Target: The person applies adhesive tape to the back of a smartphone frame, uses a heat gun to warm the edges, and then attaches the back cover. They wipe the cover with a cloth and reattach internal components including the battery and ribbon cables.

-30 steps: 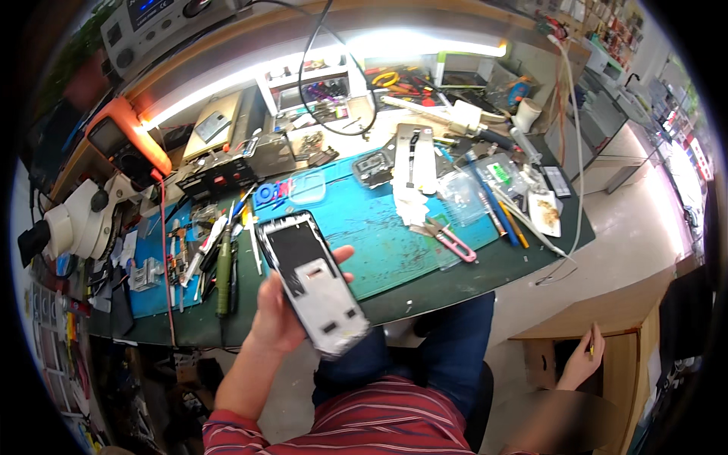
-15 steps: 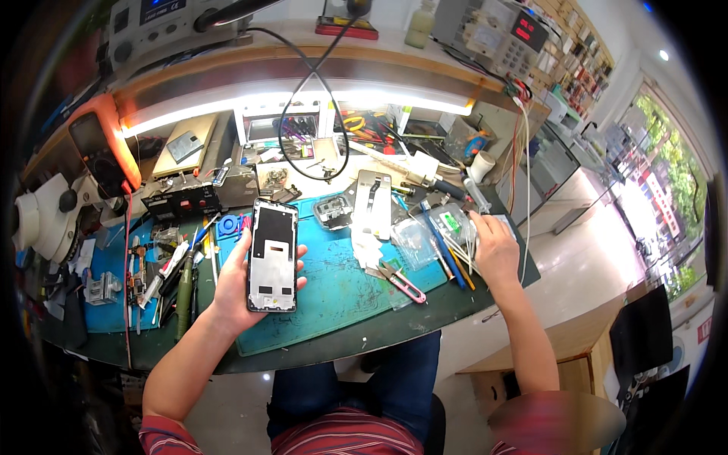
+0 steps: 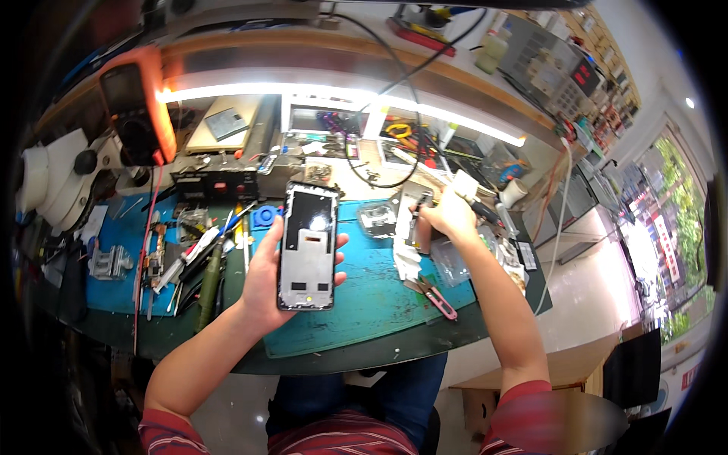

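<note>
The left grip (image 3: 267, 267) is clamped on the phone frame (image 3: 309, 262), above the near bench (image 3: 379, 350). The right grip (image 3: 453, 215) is at the pale panel (image 3: 405, 221), farther right; whether closed, I cannot tell. Seemingly a reaching step; next calls for a careful pinch.

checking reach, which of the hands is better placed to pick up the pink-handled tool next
Probably the right: the right hand is nearer the pink-handled tool, though whether it grips anything is unclear. The left hand is holding the phone frame.
</note>
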The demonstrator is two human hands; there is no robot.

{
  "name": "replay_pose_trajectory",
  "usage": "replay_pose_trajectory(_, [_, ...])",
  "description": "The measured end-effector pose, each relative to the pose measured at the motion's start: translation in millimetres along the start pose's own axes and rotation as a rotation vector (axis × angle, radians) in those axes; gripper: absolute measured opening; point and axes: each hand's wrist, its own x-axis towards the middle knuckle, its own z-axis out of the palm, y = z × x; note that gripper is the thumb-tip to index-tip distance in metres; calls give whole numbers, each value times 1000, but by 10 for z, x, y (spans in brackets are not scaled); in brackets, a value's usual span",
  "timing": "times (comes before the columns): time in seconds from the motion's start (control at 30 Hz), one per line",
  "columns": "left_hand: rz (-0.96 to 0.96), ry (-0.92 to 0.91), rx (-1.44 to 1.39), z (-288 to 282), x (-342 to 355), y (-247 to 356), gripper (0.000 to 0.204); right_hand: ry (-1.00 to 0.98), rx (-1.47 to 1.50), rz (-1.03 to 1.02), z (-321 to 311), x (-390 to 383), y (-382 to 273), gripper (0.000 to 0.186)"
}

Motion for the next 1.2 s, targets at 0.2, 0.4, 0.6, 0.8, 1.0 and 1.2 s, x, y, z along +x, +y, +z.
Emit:
replay_pose_trajectory(0.2, [36, -47, -51, -14, -9, 53, 69, 45, 151, 0, 131, 148, 164, 76])
replay_pose_trajectory(0.4, [64, -59, -58, -30, 12, 89, 69, -87, 685, 59, 264, 321, 308, 79])
replay_pose_trajectory(0.6, [63, -71, -48, -46, 2, 102, 70, -183, 954, 122, 160, 201, 219, 29])
replay_pose_trajectory(0.8, [-20, -85, 100, -19, 8, 83, 70, -225, 899, -50, 140, 133, 322, 28])
replay_pose_trajectory(1.0, [-450, 25, 745, 94, -143, 137, 65, -53, 792, 49, 113, 59, 388, 56])
replay_pose_trajectory(1.2, [-403, -132, 1141, 63, -71, 138, 50, 388, 234, -154, -276, 210, 950, 37])
